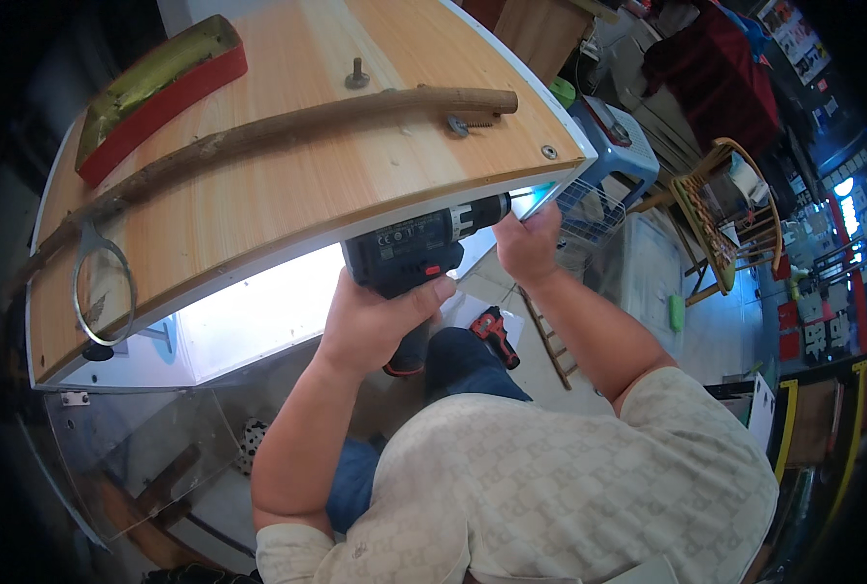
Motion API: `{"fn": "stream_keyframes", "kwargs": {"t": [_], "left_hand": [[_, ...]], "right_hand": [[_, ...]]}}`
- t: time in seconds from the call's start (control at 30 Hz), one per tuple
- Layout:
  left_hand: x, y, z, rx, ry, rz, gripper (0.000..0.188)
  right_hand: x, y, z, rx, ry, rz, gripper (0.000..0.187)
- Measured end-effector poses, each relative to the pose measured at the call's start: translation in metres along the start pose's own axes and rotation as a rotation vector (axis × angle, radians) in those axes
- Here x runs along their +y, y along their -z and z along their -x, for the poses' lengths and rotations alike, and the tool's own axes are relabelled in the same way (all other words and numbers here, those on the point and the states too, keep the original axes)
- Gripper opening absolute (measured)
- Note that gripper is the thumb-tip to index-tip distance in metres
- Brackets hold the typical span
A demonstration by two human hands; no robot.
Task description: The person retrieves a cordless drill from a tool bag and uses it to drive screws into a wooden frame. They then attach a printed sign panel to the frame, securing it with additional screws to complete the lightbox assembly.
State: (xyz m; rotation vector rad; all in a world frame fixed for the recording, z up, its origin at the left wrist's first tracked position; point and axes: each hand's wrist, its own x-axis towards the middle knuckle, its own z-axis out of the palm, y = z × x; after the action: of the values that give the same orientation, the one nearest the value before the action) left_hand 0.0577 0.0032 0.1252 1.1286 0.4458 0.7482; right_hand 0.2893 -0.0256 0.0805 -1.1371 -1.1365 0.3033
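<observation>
My left hand (375, 326) is wrapped round the handle of a black cordless drill (399, 253), which lies level just under the front edge of a wood-topped cabinet (288, 214). The drill's chuck points right, toward the cabinet's right front corner, where a bluish light shows. Close to the drill's tip, my right hand (529, 245) is closed at that corner. What its fingers hold, if anything, is hidden. Below, a red and black power tool (495, 336) lies near my knee.
On the cabinet top lie a long wooden stick (288, 125), a red tin (190, 102), a bolt (357, 76), a small spring-like part (472, 125) and a metal ring (134, 302). A clear panel (142, 457) hangs lower left. Rightward stand a blue stool (620, 146), a wire basket (589, 209) and a chair (691, 200).
</observation>
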Motion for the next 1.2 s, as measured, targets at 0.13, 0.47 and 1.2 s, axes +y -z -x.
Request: {"fn": "stream_keyframes", "kwargs": {"t": [0.13, 0.47, 1.2], "left_hand": [[0.008, 0.008, 0.009, -0.010, 0.004, 0.039, 0.032], [-0.020, 0.043, 0.058, 0.135, 0.109, 0.089, 0.032], [-0.112, 0.051, 0.077, 0.265, 0.187, 0.206, 0.022]], "right_hand": [[-0.003, 0.002, 0.000, -0.013, -0.003, -0.026, 0.025], [-0.002, 0.002, -0.003, 0.022, 0.008, 0.008, 0.027], [0.005, -0.003, 0.010, 0.021, -0.074, 0.139, 0.027]]}}
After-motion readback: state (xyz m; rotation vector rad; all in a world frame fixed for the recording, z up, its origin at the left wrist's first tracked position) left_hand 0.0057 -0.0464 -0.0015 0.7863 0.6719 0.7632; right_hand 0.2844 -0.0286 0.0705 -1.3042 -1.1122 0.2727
